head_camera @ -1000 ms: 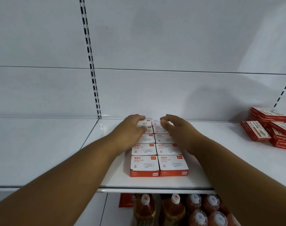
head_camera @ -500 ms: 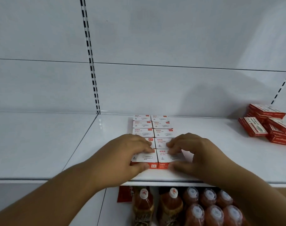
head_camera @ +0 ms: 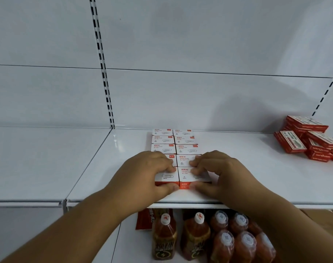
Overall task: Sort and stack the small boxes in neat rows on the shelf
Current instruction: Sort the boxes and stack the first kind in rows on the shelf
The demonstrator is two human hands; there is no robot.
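Note:
Several white-and-red paper clip boxes (head_camera: 186, 149) lie in two neat columns running back across the white shelf (head_camera: 256, 177). My left hand (head_camera: 142, 173) grips the front-left box (head_camera: 166, 179), fingers on its top and thumb against its red front face. My right hand (head_camera: 220, 173) grips the front-right box (head_camera: 186, 177) the same way, thumb on the front and fingers curled over the top. The two front boxes touch side by side near the shelf's front edge. My hands hide part of the second row.
A loose pile of red boxes (head_camera: 311, 139) sits at the shelf's far right. Capped bottles of dark red drink (head_camera: 196, 236) stand on the lower shelf beneath my hands. A slotted upright (head_camera: 103, 73) runs up the back panel.
Both hands came forward from the back rows to the front pair of boxes and now hold them between thumb and fingers. The camera has tilted slightly.

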